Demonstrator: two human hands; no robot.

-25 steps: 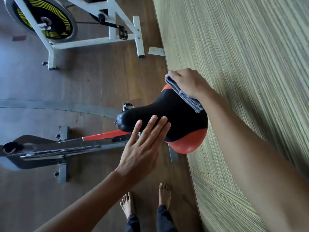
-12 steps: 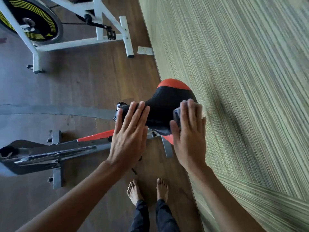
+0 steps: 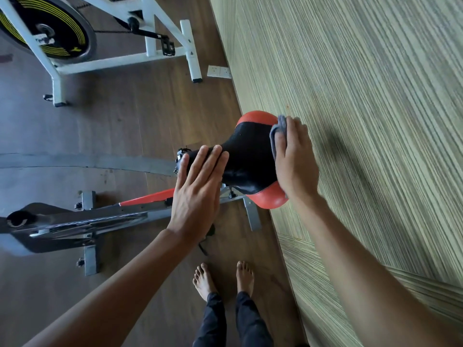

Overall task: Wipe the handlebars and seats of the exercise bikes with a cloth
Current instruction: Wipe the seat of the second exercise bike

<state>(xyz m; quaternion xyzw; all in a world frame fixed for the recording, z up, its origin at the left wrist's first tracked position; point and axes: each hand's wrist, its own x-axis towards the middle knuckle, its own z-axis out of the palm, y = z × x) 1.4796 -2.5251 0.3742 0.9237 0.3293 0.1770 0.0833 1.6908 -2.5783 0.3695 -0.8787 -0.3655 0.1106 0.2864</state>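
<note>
A black and orange bike seat (image 3: 246, 161) stands mid-frame on a grey and orange exercise bike (image 3: 82, 221). My left hand (image 3: 198, 189) lies flat with straight fingers on the seat's narrow nose. My right hand (image 3: 294, 159) presses a folded grey cloth (image 3: 276, 132) flat against the wide rear of the seat, next to the wall. Most of the cloth is hidden under my palm. The bike's handlebars are out of view.
A white exercise bike (image 3: 105, 38) with a black and yellow flywheel (image 3: 47, 28) stands at the top left. A striped wood-look wall (image 3: 363, 108) runs down the right, with a white socket plate (image 3: 219, 71) at its base. My bare feet (image 3: 223, 279) stand on the dark floor.
My right hand slid the cloth from the seat's far rear edge down to its near side, then back up along the rear. My left hand stayed on the nose.
</note>
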